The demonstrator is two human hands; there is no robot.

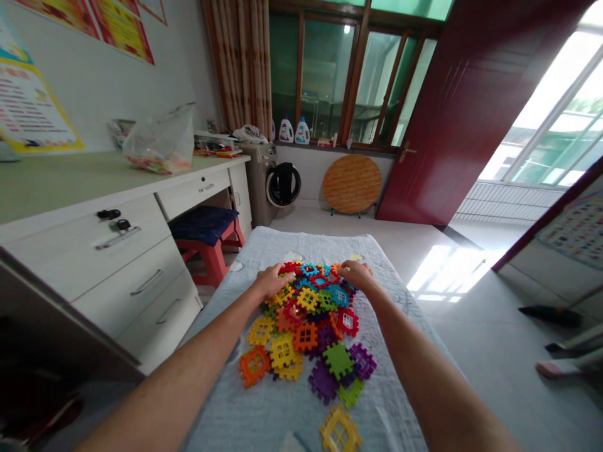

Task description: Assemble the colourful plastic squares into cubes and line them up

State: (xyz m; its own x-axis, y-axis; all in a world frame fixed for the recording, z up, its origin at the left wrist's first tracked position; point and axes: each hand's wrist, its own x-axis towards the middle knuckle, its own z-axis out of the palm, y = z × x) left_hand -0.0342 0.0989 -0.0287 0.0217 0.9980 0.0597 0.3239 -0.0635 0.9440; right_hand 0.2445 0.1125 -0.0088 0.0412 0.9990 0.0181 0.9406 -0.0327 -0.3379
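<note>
A heap of colourful plastic interlocking building tiles (306, 300) lies on a cloth-covered surface, the tiles square with notched edges, many with window cut-outs. My left hand (272, 281) rests at the heap's far left side, thumb stretched out over red and yellow tiles. At the far right side, my right hand (358, 275) touches the heap near an orange tile (335, 270), its fingers apart. Nearer to me lie a green tile (338, 360), a purple tile (323, 380) and an orange tile (255, 365). A separate yellow tile (340, 430) sits closest to me.
The pale blue cloth (277, 420) covers the work surface. On the left stands a white desk (122, 263) with a plastic bag (162, 141) on top and a red stool (211, 251) beside it. A washing machine (258, 185), round wooden tabletop (352, 183) and red door (452, 125) are beyond.
</note>
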